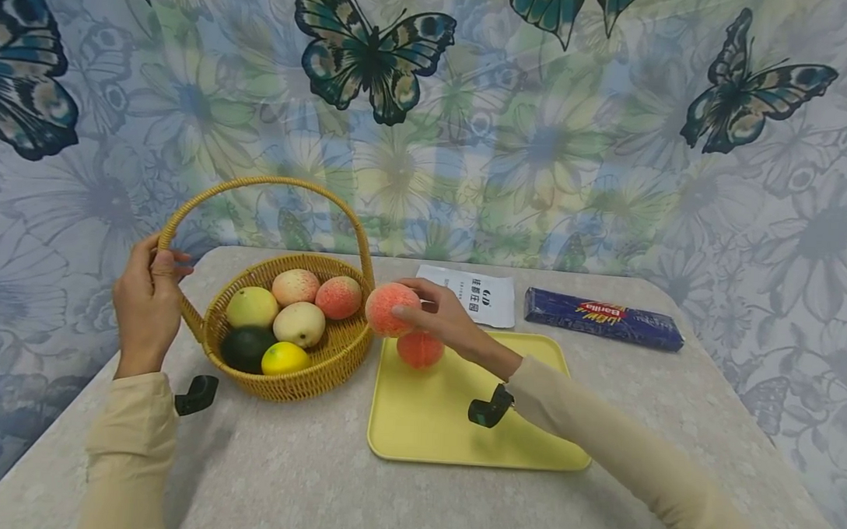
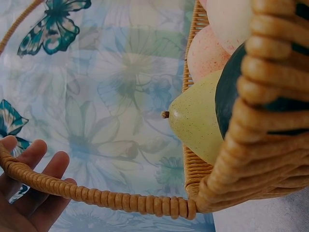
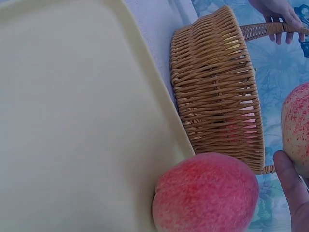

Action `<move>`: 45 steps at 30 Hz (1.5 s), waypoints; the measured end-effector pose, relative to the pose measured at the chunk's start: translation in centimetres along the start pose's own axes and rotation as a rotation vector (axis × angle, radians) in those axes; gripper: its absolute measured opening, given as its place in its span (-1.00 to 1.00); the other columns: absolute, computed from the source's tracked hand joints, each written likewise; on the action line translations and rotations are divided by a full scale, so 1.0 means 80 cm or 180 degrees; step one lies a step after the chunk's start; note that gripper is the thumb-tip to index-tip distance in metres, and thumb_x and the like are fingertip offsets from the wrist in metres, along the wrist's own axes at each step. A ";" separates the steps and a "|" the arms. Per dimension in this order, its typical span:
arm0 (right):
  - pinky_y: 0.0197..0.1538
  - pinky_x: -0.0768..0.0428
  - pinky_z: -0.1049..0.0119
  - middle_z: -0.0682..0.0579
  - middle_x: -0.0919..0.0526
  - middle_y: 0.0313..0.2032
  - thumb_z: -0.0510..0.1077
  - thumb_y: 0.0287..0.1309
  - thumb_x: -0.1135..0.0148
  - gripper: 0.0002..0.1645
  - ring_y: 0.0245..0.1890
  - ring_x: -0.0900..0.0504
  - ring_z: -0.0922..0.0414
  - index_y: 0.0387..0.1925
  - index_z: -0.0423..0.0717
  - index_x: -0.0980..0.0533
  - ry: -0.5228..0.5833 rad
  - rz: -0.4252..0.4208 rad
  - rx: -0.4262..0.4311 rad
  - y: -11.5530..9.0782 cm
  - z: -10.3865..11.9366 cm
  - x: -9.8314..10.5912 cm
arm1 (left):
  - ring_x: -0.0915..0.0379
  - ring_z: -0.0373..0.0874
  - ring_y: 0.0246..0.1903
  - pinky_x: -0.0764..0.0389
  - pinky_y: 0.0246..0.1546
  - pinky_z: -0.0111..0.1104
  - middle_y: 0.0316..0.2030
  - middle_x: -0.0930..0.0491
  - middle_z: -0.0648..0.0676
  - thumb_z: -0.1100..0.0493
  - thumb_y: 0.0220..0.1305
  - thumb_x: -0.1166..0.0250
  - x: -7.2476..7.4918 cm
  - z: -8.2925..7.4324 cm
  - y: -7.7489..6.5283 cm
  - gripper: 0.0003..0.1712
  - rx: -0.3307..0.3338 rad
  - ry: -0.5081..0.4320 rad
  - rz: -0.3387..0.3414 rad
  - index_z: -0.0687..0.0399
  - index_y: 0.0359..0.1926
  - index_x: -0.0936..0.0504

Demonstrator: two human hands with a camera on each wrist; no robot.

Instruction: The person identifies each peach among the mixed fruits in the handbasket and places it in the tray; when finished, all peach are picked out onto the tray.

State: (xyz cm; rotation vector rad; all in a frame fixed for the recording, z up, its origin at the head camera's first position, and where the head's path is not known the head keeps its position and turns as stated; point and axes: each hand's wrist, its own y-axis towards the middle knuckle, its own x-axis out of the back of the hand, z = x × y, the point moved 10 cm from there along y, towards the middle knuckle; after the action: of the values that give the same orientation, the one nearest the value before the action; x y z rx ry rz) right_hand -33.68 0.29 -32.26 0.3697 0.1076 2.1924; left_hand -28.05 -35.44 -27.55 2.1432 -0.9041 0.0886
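Note:
A wicker basket (image 1: pixel 336 373) stands at the left, its arched handle (image 1: pixel 272 181) upright. My left hand (image 1: pixel 144 297) holds the handle's left side, thumb in front and fingers behind. My right hand (image 1: pixel 453 321) grips a peach (image 1: pixel 387 308) just beside the basket's right rim, above the tray's far left corner. Below it, another peach (image 1: pixel 420 354) rests on the yellow tray (image 1: pixel 452 441). Inside the basket lie a green pear (image 1: pixel 251 306), a dark green fruit (image 1: pixel 247 347), a lemon (image 1: pixel 285 359), a pale fruit (image 1: pixel 299 325) and two peaches (image 1: pixel 338 297).
Behind the tray lies a white packet (image 1: pixel 473 291) with dark print. A dark blue Barilla box (image 1: pixel 604 319) is to its right. A butterfly-patterned cloth (image 1: pixel 427 156) hangs behind the pale table (image 1: pixel 304 478).

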 end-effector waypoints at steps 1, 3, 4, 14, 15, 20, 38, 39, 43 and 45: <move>-0.04 -0.61 0.15 -0.14 -0.53 0.10 -0.23 0.27 -0.12 -0.48 0.00 -0.60 0.02 0.26 -0.16 -0.37 0.0015 -0.0009 0.0006 -0.001 -0.001 0.002 | -0.39 -0.62 -0.32 -0.50 -0.10 -0.58 -0.22 -0.52 -0.16 -0.07 0.49 0.12 0.000 0.000 0.000 -0.55 0.0003 0.0003 0.0001 -0.11 0.25 -0.45; -0.03 -0.61 0.15 -0.14 -0.52 0.10 -0.24 0.26 -0.12 -0.48 0.00 -0.60 0.02 0.26 -0.16 -0.37 0.0023 -0.0031 0.0015 -0.005 -0.003 0.006 | -0.39 -0.62 -0.32 -0.49 -0.10 -0.58 -0.21 -0.52 -0.16 -0.07 0.49 0.12 0.000 0.001 0.000 -0.56 0.0006 0.0008 0.0001 -0.12 0.25 -0.44; -0.02 -0.61 0.15 -0.15 -0.52 0.10 -0.24 0.26 -0.12 -0.48 0.00 -0.61 0.01 0.26 -0.16 -0.37 0.0019 -0.0033 0.0016 -0.007 -0.004 0.008 | -0.39 -0.62 -0.32 -0.49 -0.10 -0.58 -0.21 -0.52 -0.15 -0.06 0.49 0.12 0.000 0.001 0.000 -0.56 0.0004 0.0007 0.0002 -0.13 0.26 -0.44; -0.01 -0.61 0.12 -0.18 -0.51 0.11 -0.26 0.25 -0.13 -0.46 0.02 -0.59 -0.03 0.27 -0.17 -0.36 -0.0098 -0.0105 -0.0074 -0.023 -0.012 0.027 | -0.39 -0.63 -0.33 -0.50 -0.11 -0.58 -0.23 -0.51 -0.16 -0.04 0.50 0.11 0.000 0.000 0.001 -0.57 -0.0007 0.0020 -0.0012 -0.14 0.26 -0.45; -0.02 -0.61 0.12 -0.18 -0.51 0.10 -0.27 0.25 -0.14 -0.45 0.02 -0.59 -0.04 0.27 -0.17 -0.36 -0.0094 -0.0114 -0.0084 -0.025 -0.012 0.030 | -0.39 -0.63 -0.33 -0.50 -0.11 -0.58 -0.23 -0.51 -0.17 -0.04 0.50 0.11 0.000 0.000 0.001 -0.57 -0.0007 0.0022 -0.0012 -0.14 0.26 -0.45; -0.04 -0.62 0.10 -0.19 -0.51 0.09 -0.30 0.24 -0.14 -0.46 0.02 -0.60 -0.03 0.27 -0.17 -0.37 -0.0068 -0.0169 -0.0133 -0.032 -0.015 0.039 | -0.40 -0.62 -0.33 -0.50 -0.11 -0.58 -0.23 -0.51 -0.18 -0.05 0.50 0.12 0.000 0.001 0.001 -0.57 0.0007 0.0011 -0.0010 -0.15 0.26 -0.44; -0.05 -0.63 0.18 -0.14 -0.51 0.12 -0.22 0.21 -0.22 -0.44 0.01 -0.59 0.00 0.25 -0.09 -0.39 -0.0104 -0.0354 0.0068 -0.046 -0.043 0.082 | -0.41 -0.61 -0.34 -0.47 -0.16 -0.63 -0.26 -0.50 -0.22 -0.04 0.49 0.10 -0.001 -0.002 0.000 -0.59 -0.0027 -0.0067 -0.0013 -0.15 0.23 -0.47; -0.06 -0.63 0.18 -0.14 -0.51 0.11 -0.20 0.21 -0.23 -0.44 0.01 -0.60 0.00 0.25 -0.09 -0.39 -0.0101 -0.0368 0.0067 -0.048 -0.044 0.084 | -0.42 -0.60 -0.34 -0.47 -0.16 -0.63 -0.26 -0.50 -0.22 -0.04 0.49 0.10 -0.001 -0.001 0.000 -0.59 -0.0026 -0.0064 -0.0011 -0.15 0.23 -0.47; -0.08 -0.64 0.18 -0.14 -0.49 0.12 -0.16 0.22 -0.23 -0.43 0.00 -0.60 0.00 0.26 -0.08 -0.38 -0.0113 -0.0435 0.0041 -0.054 -0.049 0.092 | -0.41 -0.60 -0.34 -0.47 -0.16 -0.62 -0.26 -0.49 -0.21 -0.04 0.50 0.11 -0.001 -0.001 0.000 -0.59 -0.0016 -0.0041 -0.0008 -0.15 0.23 -0.47; -0.09 -0.64 0.19 -0.16 -0.48 0.14 -0.17 0.23 -0.22 -0.44 0.01 -0.59 -0.01 0.26 -0.08 -0.37 -0.0126 -0.0462 0.0013 -0.057 -0.052 0.095 | -0.41 -0.60 -0.34 -0.47 -0.16 -0.62 -0.26 -0.49 -0.20 -0.03 0.50 0.11 0.000 -0.001 0.000 -0.59 -0.0013 -0.0025 -0.0012 -0.13 0.23 -0.47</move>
State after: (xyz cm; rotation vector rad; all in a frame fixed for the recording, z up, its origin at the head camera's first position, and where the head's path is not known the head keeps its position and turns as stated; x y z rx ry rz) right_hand -35.73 9.35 -35.46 0.3953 0.1138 2.0410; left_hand -28.04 -35.34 -27.50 2.1427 -0.9040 0.0764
